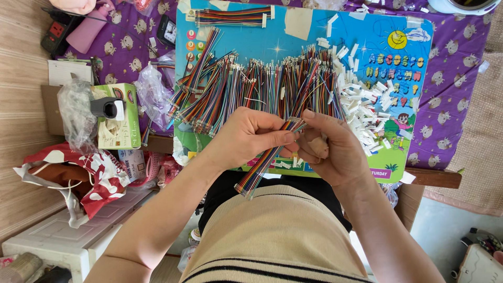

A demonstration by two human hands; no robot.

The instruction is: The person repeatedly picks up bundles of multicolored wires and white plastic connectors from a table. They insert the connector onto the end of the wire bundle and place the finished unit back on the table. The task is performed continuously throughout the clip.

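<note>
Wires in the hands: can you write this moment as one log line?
left hand: pinches rainbow wire bundle | right hand: fingers at bundle's top end | board: wire heap, white connectors

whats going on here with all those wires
A person seated at a table holds a flat bundle of multicoloured wires in both hands. The left hand grips it along its length, while the right hand pinches its upper end. On the colourful board behind lie a big heap of similar wire bundles and a pile of small white connectors.
</note>
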